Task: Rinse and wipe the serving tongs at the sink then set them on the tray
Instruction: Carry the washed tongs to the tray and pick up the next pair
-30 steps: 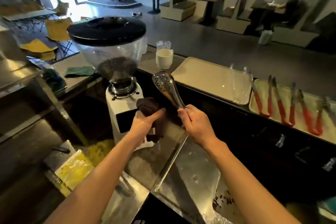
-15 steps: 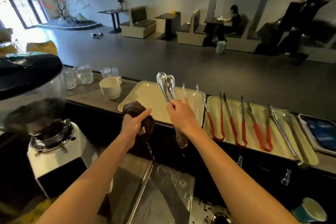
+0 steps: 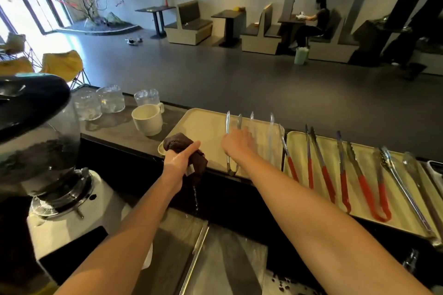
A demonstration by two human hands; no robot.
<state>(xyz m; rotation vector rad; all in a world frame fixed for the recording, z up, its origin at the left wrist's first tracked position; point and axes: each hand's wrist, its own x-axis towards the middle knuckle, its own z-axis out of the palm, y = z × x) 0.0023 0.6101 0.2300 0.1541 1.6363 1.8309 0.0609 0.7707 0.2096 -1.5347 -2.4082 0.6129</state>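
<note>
My right hand [image 3: 236,145] grips a pair of steel serving tongs [image 3: 227,124] and holds them flat over the beige tray [image 3: 201,124] on the counter. Their tips point away from me and their hinge end [image 3: 232,170] hangs over the tray's near edge. Another pair of steel tongs [image 3: 271,132] lies on the same tray to the right, blurred. My left hand [image 3: 178,161] squeezes a wet dark brown cloth [image 3: 182,145] at the tray's near left corner. Water drips from the cloth toward the sink [image 3: 227,261] below.
A second beige tray [image 3: 407,211] to the right holds several tongs, some with red handles. A white mug [image 3: 147,118] and clear glasses [image 3: 111,102] stand left of the first tray. A coffee grinder [image 3: 48,163] fills the left foreground. A person sits at a far table.
My right hand has tipped the tongs from upright down onto the tray and reached forward. The left hand keeps the cloth, moved little. The view has swung right, away from the grinder.
</note>
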